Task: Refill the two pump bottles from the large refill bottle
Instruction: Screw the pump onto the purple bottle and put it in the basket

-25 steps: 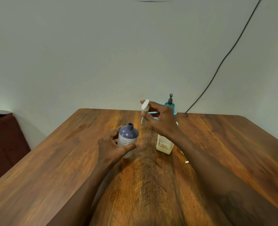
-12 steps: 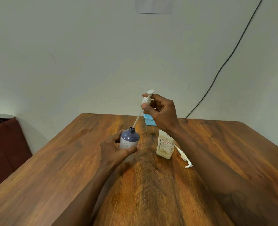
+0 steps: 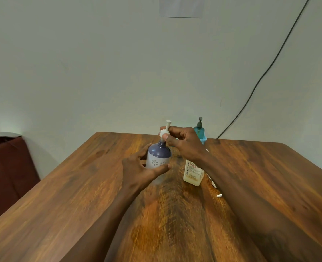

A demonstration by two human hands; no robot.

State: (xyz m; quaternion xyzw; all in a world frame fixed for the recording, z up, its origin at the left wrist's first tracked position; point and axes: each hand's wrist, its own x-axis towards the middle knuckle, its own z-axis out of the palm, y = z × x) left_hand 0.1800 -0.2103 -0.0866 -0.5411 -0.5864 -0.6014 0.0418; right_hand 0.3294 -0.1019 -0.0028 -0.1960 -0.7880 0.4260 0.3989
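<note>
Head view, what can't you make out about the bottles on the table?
Head view only.
Purple bottle: fill level, opaque wall; lower part behind left hand.
Pump: collar seating hidden by right hand.
Cream bottle: neck behind right wrist; label's fine print too small.
Loose pump: mostly behind right forearm.
Teal bottle: lower part behind right hand.

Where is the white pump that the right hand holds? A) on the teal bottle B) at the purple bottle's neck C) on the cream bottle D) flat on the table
B: the right hand pinches the white pump at the neck of the purple bottle, which the left hand grips.
</note>
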